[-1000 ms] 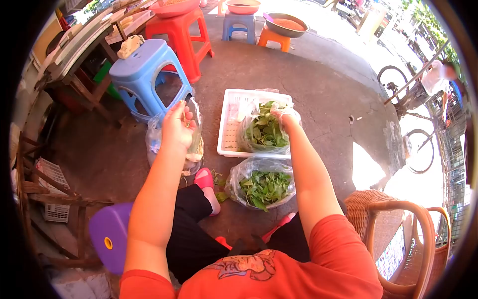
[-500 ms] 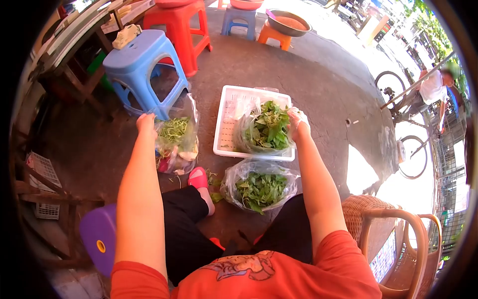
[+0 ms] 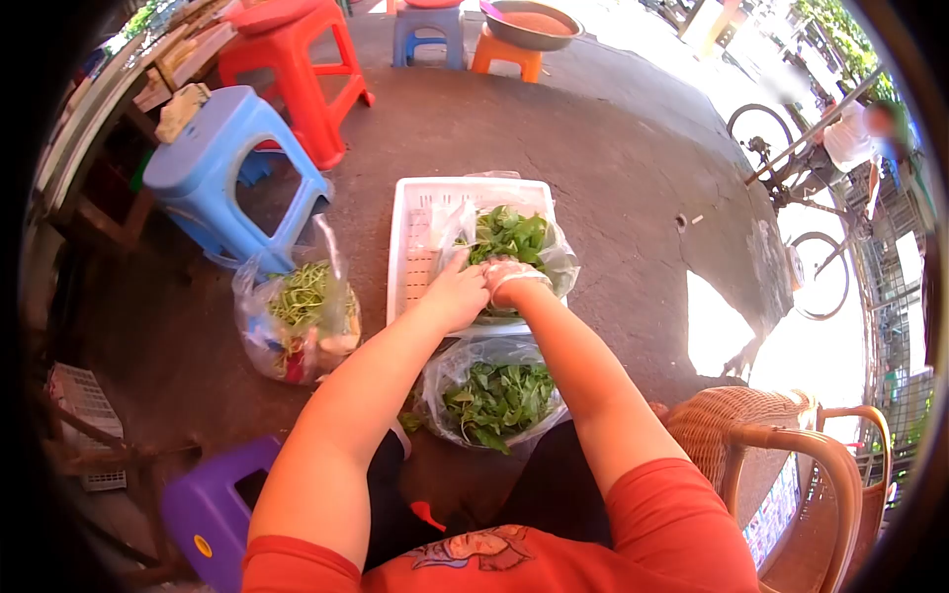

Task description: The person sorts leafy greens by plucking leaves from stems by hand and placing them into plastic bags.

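Observation:
My left hand [image 3: 458,295] reaches over the near left edge of a white plastic basket [image 3: 399,252], index finger stretched out and fingers apart, close against my right hand. My right hand [image 3: 516,282], in a thin clear glove, has its fingers curled into the leafy greens [image 3: 511,235]; its fingertips are partly hidden. Those greens fill a clear plastic bag [image 3: 561,259] standing in the basket. Just below, a second clear bag [image 3: 428,397] holds more leafy greens [image 3: 499,400]. On the floor at left, a third bag [image 3: 259,336] contains green stems [image 3: 300,296] and other scraps.
A blue stool [image 3: 213,138] and a red stool [image 3: 297,59] stand at upper left. A purple stool [image 3: 213,504] is at lower left, a wicker chair [image 3: 736,420] at right. A metal bowl [image 3: 534,25] rests on an orange stool [image 3: 506,57]. A person [image 3: 850,138] is beside a bicycle [image 3: 820,277].
My left hand has left the bag of stems and moved right to the basket. My right hand has shifted from the bag's right edge into its front. The whole view has shifted.

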`<move>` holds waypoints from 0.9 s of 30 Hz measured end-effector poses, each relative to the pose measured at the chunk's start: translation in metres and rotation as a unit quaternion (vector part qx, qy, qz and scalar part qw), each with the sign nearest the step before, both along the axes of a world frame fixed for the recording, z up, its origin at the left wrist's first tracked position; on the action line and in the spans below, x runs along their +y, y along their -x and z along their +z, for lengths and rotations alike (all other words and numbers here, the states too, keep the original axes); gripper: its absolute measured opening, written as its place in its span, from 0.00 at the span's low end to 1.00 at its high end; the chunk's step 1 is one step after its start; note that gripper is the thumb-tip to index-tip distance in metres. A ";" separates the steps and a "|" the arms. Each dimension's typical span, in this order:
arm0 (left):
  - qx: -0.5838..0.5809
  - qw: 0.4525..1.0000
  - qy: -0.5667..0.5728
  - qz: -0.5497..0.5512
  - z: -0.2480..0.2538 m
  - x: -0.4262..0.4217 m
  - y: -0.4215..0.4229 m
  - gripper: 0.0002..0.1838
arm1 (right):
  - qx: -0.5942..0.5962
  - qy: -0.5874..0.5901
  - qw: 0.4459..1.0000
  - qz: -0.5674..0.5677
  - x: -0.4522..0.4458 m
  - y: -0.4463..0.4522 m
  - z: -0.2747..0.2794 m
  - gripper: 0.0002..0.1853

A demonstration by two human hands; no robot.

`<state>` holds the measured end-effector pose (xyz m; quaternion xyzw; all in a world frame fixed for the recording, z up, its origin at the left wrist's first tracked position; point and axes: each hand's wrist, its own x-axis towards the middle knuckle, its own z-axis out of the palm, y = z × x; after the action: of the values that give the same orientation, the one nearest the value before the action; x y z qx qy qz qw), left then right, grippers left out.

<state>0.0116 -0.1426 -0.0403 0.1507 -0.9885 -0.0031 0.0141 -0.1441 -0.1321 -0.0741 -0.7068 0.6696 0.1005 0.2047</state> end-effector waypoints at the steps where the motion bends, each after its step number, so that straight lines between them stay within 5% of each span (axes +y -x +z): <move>1: -0.064 0.997 -0.005 0.043 -0.009 -0.003 0.005 0.12 | 0.016 -0.012 1.000 0.022 0.001 0.005 -0.013 0.22; 3: -0.198 0.972 -0.015 0.129 -0.004 -0.007 0.008 0.16 | 0.041 -0.105 0.994 0.000 0.000 0.018 -0.034 0.23; 4: -0.173 0.974 -0.011 0.145 -0.019 -0.015 0.004 0.23 | 0.048 -0.124 0.991 -0.009 0.003 0.023 -0.040 0.23; 11: -0.266 0.950 -0.011 0.164 -0.016 -0.019 -0.007 0.25 | 0.052 -0.106 0.992 -0.048 -0.005 0.026 -0.044 0.24; 18: -0.195 0.973 0.027 0.119 0.007 0.004 -0.002 0.28 | 0.013 -0.061 0.995 -0.083 -0.003 0.017 0.025 0.18; 27: 0.002 0.988 -0.047 0.147 0.129 0.000 -0.054 0.24 | 0.014 0.027 0.998 -0.055 0.020 0.022 0.113 0.19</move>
<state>0.0652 -0.1423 0.0891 0.2946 -0.9544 -0.0481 0.0096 -0.1660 -0.1120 0.0389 -0.6727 0.7128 0.0803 0.1815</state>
